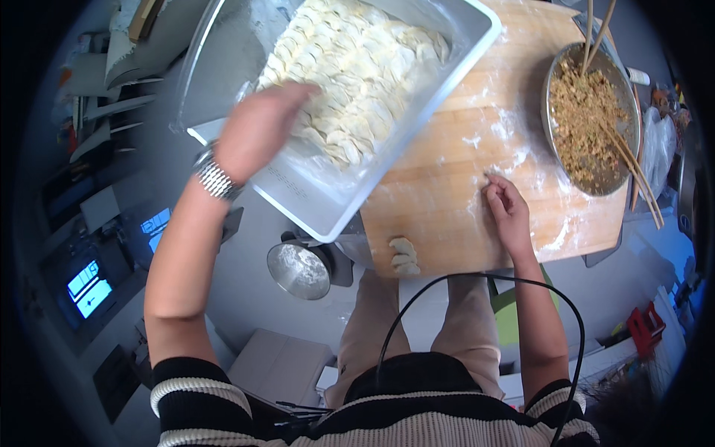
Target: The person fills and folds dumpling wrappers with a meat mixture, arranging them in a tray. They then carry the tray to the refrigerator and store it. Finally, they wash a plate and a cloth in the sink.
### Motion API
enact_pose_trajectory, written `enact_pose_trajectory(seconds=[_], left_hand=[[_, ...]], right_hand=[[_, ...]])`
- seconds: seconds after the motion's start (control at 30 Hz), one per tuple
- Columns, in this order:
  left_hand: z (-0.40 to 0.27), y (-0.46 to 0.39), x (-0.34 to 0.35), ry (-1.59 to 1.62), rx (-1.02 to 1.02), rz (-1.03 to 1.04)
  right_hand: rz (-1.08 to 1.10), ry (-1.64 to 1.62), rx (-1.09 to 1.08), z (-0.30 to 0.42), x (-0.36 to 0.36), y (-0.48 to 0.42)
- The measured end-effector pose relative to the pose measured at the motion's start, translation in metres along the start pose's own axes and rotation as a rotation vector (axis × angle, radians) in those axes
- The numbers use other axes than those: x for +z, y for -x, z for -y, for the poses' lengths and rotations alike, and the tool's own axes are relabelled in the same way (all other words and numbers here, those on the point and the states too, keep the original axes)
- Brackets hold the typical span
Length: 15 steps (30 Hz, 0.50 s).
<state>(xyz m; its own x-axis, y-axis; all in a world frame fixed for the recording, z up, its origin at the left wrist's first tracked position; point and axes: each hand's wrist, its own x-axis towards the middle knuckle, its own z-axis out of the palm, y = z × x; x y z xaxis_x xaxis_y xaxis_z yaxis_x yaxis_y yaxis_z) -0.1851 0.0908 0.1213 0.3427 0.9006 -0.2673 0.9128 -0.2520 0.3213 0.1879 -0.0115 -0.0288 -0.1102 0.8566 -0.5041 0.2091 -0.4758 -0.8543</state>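
My left hand point(260, 125), wearing a metal watch point(214, 176), is blurred above a white-rimmed plastic tray point(354, 204). Its fingers reach over rows of pale dumplings point(357, 84) that fill much of the tray. I cannot tell whether those fingers touch or hold one. On a floured wooden board point(441, 184), my right hand point(509, 209) rests with its fingers loosely curled in and the thumb close against them. Nothing clear shows in its grasp. A few dumplings point(404, 256) lie together at the board's near left edge.
At the board's right sits a metal bowl of minced filling point(586, 123), with wooden chopsticks point(637, 165) leaning out over its rim. Below the tray stands a round metal bowl point(299, 270) dusted with white flour. A black cable point(485, 275) loops across in front of my body.
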Motion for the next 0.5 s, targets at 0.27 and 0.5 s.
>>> enact_pose_trajectory(seconds=[0.27, 0.5], left_hand=[[-0.110, 0.137, 0.034, 0.737, 0.025, -0.251], [-0.144, 0.173, 0.198, 0.412, -0.291, 0.072]], right_hand=[[0.350, -0.030, 0.095, 0.000, 0.041, 0.038], [0.443, 0.270, -0.192, -0.020, 0.079, 0.064]])
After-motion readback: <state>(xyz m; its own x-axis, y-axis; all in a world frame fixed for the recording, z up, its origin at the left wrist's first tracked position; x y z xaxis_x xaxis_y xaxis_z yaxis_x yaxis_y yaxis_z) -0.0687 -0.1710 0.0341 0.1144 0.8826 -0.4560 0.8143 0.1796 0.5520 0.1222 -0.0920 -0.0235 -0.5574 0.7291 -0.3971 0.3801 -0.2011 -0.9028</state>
